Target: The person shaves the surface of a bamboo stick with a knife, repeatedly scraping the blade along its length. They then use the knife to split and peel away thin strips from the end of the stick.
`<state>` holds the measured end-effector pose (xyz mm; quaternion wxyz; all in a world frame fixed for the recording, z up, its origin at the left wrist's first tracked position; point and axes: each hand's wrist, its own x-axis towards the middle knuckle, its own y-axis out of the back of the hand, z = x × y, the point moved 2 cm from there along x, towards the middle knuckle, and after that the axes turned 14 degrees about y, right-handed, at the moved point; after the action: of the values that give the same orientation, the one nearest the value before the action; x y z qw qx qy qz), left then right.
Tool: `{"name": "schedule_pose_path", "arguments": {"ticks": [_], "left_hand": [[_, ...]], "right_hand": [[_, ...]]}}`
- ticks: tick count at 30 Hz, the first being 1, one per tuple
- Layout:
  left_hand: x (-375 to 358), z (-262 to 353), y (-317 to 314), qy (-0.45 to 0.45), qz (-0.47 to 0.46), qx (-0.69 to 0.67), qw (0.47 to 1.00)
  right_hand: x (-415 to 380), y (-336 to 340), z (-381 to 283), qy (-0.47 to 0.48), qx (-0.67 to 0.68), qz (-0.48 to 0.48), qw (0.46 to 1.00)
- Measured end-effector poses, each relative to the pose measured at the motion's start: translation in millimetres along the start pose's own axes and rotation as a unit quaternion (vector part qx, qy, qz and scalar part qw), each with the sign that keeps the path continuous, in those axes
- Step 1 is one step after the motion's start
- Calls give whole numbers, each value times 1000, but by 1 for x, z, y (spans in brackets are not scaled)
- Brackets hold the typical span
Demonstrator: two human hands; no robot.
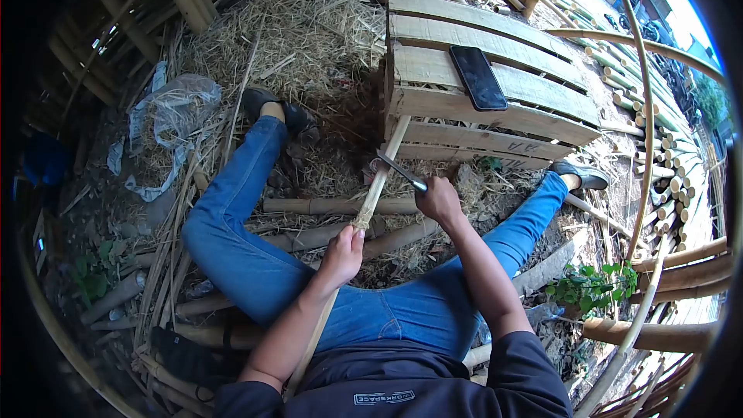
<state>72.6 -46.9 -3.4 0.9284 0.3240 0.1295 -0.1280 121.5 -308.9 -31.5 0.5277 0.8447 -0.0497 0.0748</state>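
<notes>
My left hand (pixel 341 256) is closed around a long pale bamboo strip (pixel 376 186) just below a node. The strip slants from the front of a wooden crate (pixel 495 120), between my legs, down past my left forearm. In my right hand (pixel 439 200) is the handle of a knife (pixel 405 173), fingers wrapped round it. The blade points up and to the left, its tip end overlapping the strip above my left hand. A black phone (pixel 478 79) lies on the slatted top of the crate.
Straw and shavings (pixel 286 39) cover the ground ahead. At the left lies a crumpled plastic bag (pixel 172 112). Bamboo poles (pixel 340 207) lie crosswise between my legs, and cut bamboo poles (pixel 673 178) are stacked at the right. A leafy plant (pixel 592 288) grows by my right thigh.
</notes>
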Motion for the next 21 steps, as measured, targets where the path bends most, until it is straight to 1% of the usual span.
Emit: {"name": "schedule_pose_path", "arguments": {"ticks": [1,2,5,9,10,13,14,17,18,21], "left_hand": [[-1,0,-2,-3,-1,0,1000],[0,1,-3,-4,-2,0,1000],[-2,1,-3,-1,2,-6,1000],[0,0,-1,12,-6,-10,1000],[-1,1,-2,17,-11,-8,1000],[-1,1,-2,11,-13,-15,1000],[-1,0,-1,18,-21,-17,999],[4,-9,-5,35,-46,-52,997],[6,-12,-7,58,-66,-52,995],[9,-15,-6,93,-120,-107,983]], "right_hand": [[-2,1,0,24,0,-18,1000],[-1,3,1,1,-13,-47,999],[8,4,4,-54,-15,25,998],[5,12,-5,-3,-19,-9,1000],[8,8,2,-35,-5,14,999],[9,4,15,-81,5,49,996],[10,3,17,-71,24,41,996],[-3,0,18,-64,5,62,996],[-8,-1,18,-58,13,75,995],[-13,-5,25,-34,64,68,995]]}}
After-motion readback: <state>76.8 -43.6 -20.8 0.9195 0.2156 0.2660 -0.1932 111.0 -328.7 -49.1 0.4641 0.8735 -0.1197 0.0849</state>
